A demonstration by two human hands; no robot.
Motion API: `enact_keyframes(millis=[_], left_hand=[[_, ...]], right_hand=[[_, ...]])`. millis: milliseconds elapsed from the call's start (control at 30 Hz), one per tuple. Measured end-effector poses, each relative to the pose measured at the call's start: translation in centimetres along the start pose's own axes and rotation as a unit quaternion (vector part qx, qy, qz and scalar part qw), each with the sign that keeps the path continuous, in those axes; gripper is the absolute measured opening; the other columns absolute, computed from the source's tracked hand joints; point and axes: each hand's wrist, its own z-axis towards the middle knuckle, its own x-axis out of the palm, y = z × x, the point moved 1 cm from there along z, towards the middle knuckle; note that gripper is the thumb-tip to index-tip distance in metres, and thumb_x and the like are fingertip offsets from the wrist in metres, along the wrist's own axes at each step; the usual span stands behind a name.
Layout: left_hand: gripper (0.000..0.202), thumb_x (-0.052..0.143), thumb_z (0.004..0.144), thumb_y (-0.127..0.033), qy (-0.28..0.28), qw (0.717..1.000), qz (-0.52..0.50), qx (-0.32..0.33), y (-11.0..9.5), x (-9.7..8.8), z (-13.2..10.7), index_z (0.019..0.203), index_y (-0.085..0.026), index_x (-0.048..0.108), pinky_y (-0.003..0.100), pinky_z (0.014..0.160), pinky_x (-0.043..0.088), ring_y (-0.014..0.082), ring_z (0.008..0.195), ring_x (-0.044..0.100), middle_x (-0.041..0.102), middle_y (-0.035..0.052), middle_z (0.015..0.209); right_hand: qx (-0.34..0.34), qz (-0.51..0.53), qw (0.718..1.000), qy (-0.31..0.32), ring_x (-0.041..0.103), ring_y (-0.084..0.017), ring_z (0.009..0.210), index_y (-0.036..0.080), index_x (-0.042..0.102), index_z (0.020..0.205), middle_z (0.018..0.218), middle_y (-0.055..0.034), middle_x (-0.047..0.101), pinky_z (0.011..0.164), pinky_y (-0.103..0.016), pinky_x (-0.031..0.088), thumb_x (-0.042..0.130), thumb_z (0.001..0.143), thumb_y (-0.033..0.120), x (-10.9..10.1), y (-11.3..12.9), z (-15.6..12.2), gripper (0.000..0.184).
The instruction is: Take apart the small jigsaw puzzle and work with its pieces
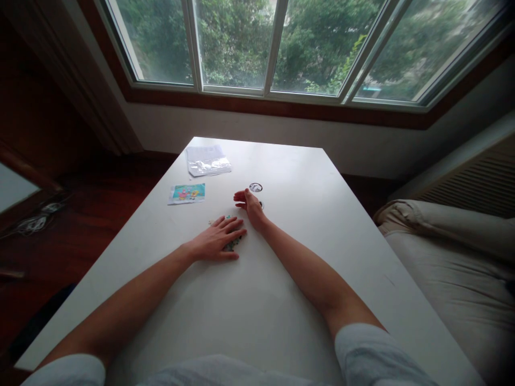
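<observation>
On the white table, my left hand lies with its fingers spread over a pile of small dark and greenish pieces, partly hidden under the palm; they are too small to name. A few more bits show just beyond the fingertips. To the right, my right hand stands on its edge, fingers stretched toward the left and slightly apart, nothing visible in it. Just beyond it lies a round black-and-white sticker-like disc. Another round item is mostly hidden behind the right wrist.
A colourful cartoon picture card lies left of my hands. Behind it is a clear plastic bag with paper-like sheets. A beige sofa stands along the right side, and a window is beyond the table's far edge.
</observation>
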Motion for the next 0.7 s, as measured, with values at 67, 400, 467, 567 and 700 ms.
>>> enact_keyframes(millis=[67, 400, 467, 567, 700], left_hand=[[0.07, 0.06, 0.092, -0.056, -0.016, 0.999, 0.015, -0.028, 0.4, 0.6, 0.3, 0.155, -0.034, 0.039, 0.055, 0.125, 0.019, 0.0324, 0.152, 0.029, 0.033, 0.0076, 0.164], [0.046, 0.056, 0.094, -0.046, -0.1, 0.98, 0.074, -0.155, 0.8, 0.5, 1.1, 0.137, -0.028, 0.057, 0.047, 0.102, 0.045, 0.0304, 0.117, 0.054, 0.058, 0.0107, 0.129], [0.039, 0.054, 0.095, -0.045, -0.103, 0.979, 0.082, -0.158, 0.4, 0.6, 1.2, 0.129, -0.027, 0.06, 0.045, 0.097, 0.047, 0.0292, 0.11, 0.056, 0.06, 0.0105, 0.12], [0.033, 0.05, 0.097, -0.044, -0.103, 0.975, 0.097, -0.172, -0.1, 0.9, 1.4, 0.122, -0.025, 0.062, 0.042, 0.089, 0.05, 0.0283, 0.104, 0.058, 0.061, 0.0104, 0.112], [0.031, 0.045, 0.1, -0.047, -0.088, 0.97, 0.1, -0.205, -0.4, 1.3, 1.5, 0.111, -0.024, 0.063, 0.04, 0.079, 0.05, 0.0278, 0.093, 0.062, 0.064, 0.0091, 0.102]], right_hand=[[0.001, -0.005, 1.0, -0.001, 0.066, -0.021, 0.098, 0.019, 0.067, 0.095, 0.106, -0.0104, 0.07, 0.08, -0.033, 0.054, 0.05, 0.084, 0.081, 0.1, 0.2, -0.1, 0.065], [-0.011, -0.02, 1.0, 0.002, 0.066, -0.02, 0.092, 0.019, 0.068, 0.094, 0.1, -0.0093, 0.07, 0.078, -0.032, 0.052, 0.049, 0.086, 0.079, 0.4, 0.6, -0.3, 0.065], [-0.011, -0.026, 1.0, 0.004, 0.066, -0.02, 0.091, 0.019, 0.069, 0.095, 0.098, -0.0092, 0.07, 0.078, -0.032, 0.052, 0.047, 0.086, 0.08, 0.3, 0.5, -0.3, 0.066], [-0.013, -0.041, 0.999, 0.014, 0.066, -0.02, 0.091, 0.019, 0.069, 0.096, 0.097, -0.0088, 0.07, 0.078, -0.032, 0.051, 0.046, 0.087, 0.08, 0.3, 0.4, -0.4, 0.066], [-0.023, -0.051, 0.998, 0.021, 0.066, -0.02, 0.087, 0.018, 0.07, 0.095, 0.093, -0.0086, 0.071, 0.077, -0.032, 0.051, 0.045, 0.089, 0.079, 0.3, 0.4, -0.5, 0.066]])
